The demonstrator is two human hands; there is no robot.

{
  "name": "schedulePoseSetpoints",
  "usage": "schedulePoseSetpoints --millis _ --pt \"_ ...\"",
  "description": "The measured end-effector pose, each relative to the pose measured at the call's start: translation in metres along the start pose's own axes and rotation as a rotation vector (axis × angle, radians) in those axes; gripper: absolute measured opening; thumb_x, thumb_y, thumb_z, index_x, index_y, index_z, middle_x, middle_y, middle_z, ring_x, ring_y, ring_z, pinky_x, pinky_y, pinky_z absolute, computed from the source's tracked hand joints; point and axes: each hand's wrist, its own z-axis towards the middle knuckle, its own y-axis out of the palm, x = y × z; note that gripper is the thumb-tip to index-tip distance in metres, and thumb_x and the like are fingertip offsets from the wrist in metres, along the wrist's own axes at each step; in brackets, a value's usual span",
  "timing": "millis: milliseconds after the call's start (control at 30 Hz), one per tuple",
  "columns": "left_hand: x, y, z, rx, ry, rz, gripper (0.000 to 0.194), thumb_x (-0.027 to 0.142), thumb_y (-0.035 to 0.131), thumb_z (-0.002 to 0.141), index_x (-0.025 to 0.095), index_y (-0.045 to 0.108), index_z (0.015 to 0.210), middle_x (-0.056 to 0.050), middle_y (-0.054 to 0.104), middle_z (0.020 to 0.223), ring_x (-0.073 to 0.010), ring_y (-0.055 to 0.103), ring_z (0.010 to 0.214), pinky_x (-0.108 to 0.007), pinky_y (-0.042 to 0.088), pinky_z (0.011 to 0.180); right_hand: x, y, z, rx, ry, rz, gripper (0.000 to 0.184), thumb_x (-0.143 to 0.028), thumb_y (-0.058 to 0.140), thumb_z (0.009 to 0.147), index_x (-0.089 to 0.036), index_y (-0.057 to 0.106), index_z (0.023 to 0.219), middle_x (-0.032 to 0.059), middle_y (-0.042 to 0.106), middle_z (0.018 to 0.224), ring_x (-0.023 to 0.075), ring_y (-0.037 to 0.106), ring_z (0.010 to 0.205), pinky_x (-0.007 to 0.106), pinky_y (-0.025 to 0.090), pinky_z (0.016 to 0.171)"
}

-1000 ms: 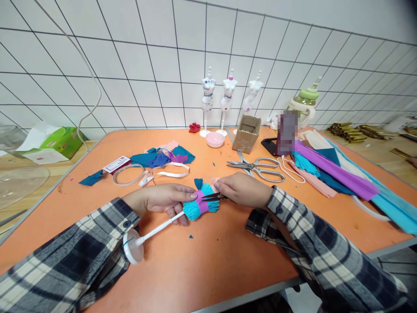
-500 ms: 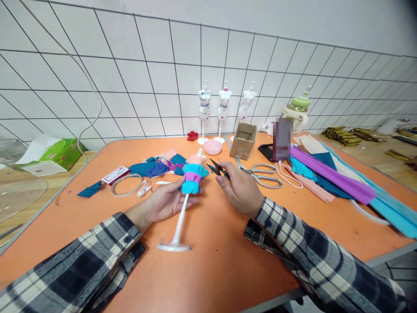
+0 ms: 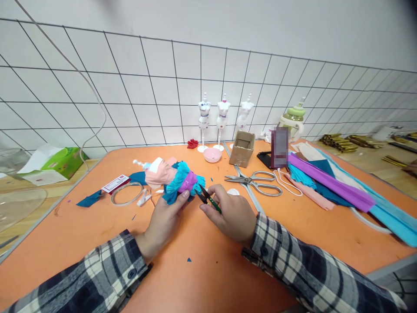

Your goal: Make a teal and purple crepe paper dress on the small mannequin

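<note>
In the head view my left hand grips a small mannequin dressed in pink, turquoise and purple crepe paper. It lies tilted on its side, its neck to the left and its skirt end to the right. My right hand is closed around thread snips with dark blades and a green handle. The blade tips are at the edge of the turquoise ruffle; whether they touch it I cannot tell. Most of the mannequin's stand is hidden.
Large scissors lie right of my right hand. Behind are a pink bowl, a cardboard box and white mannequins. Crepe paper strips cover the right side. A tape roll and blue scraps lie left.
The mannequin has swung from nearly upright to lying sideways, neck to the left. The snips have come down to its ruffled lower edge. A blue scrap now lies on the front of the table.
</note>
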Motion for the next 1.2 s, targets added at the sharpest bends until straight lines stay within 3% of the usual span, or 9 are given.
schedulePoseSetpoints --millis 367,467,567,667,733,900,1033,1200 --pt "-0.004 -0.005 -0.001 -0.060 -0.081 -0.015 0.035 0.041 0.071 0.084 0.023 0.065 0.114 -0.004 0.069 0.123 -0.0252 0.062 0.114 -0.037 0.052 0.094 0.000 -0.001 0.002 -0.069 -0.012 -0.065 0.033 -0.049 0.050 0.096 -0.023 0.053 0.115 0.0018 0.075 0.093 0.0205 0.070 0.079 0.028 0.033 0.059" --pt "-0.009 -0.009 0.001 -0.046 -0.042 -0.009 0.033 0.043 0.069 0.086 0.022 0.067 0.111 -0.005 0.071 0.115 -0.0220 0.066 0.101 -0.034 0.054 0.088 0.005 -0.001 0.002 0.007 -0.077 -0.042 0.032 -0.048 0.049 0.097 -0.022 0.055 0.115 0.0036 0.074 0.097 0.0209 0.069 0.083 0.028 0.038 0.061" --pt "-0.012 -0.013 0.002 -0.005 0.001 0.148 0.037 0.047 0.069 0.084 0.019 0.069 0.108 -0.006 0.073 0.106 -0.0207 0.067 0.091 -0.033 0.056 0.082 0.013 -0.001 0.005 0.155 -0.201 0.025 0.030 -0.045 0.049 0.098 -0.021 0.058 0.113 0.0069 0.070 0.103 0.0222 0.066 0.092 0.031 0.045 0.072" --pt "-0.008 -0.013 0.000 0.017 -0.013 0.307 0.045 0.051 0.070 0.081 0.017 0.069 0.111 -0.008 0.073 0.106 -0.0235 0.068 0.090 -0.036 0.058 0.080 0.018 -0.002 0.007 0.297 -0.245 0.220 0.031 -0.041 0.046 0.099 -0.019 0.055 0.119 0.0090 0.068 0.106 0.0210 0.063 0.094 0.033 0.049 0.080" --pt "-0.004 -0.011 -0.002 0.037 -0.005 0.392 0.048 0.054 0.069 0.081 0.017 0.070 0.110 -0.010 0.074 0.107 -0.0266 0.068 0.095 -0.040 0.058 0.083 0.017 -0.002 0.008 0.327 -0.239 0.362 0.032 -0.039 0.052 0.097 -0.020 0.054 0.122 0.0066 0.068 0.104 0.0181 0.064 0.088 0.030 0.051 0.077" --pt "0.003 -0.003 -0.008 0.074 0.230 0.615 0.026 0.044 0.074 0.075 0.023 0.074 0.090 -0.004 0.077 0.100 -0.0274 0.068 0.101 -0.042 0.050 0.100 0.012 0.003 0.007 0.314 -0.283 0.430 0.030 -0.034 0.066 0.088 -0.024 0.064 0.117 0.0033 0.065 0.093 0.0155 0.062 0.081 0.027 0.052 0.071" --pt "0.004 0.001 -0.011 0.065 0.326 0.671 0.015 0.036 0.072 0.075 0.023 0.071 0.083 -0.003 0.077 0.089 -0.0243 0.070 0.086 -0.037 0.056 0.086 0.014 0.009 0.007 0.392 -0.278 0.431 0.018 -0.028 0.067 0.087 -0.027 0.071 0.104 0.0045 0.063 0.102 0.0167 0.063 0.092 0.027 0.053 0.074" --pt "0.001 -0.001 -0.010 0.040 0.444 0.855 0.011 0.033 0.065 0.078 0.024 0.070 0.080 -0.002 0.077 0.083 -0.0243 0.070 0.085 -0.037 0.055 0.086 0.015 0.012 0.005 0.405 -0.289 0.407 0.011 -0.024 0.070 0.082 -0.027 0.071 0.093 0.0035 0.062 0.106 0.0155 0.064 0.087 0.028 0.052 0.074"
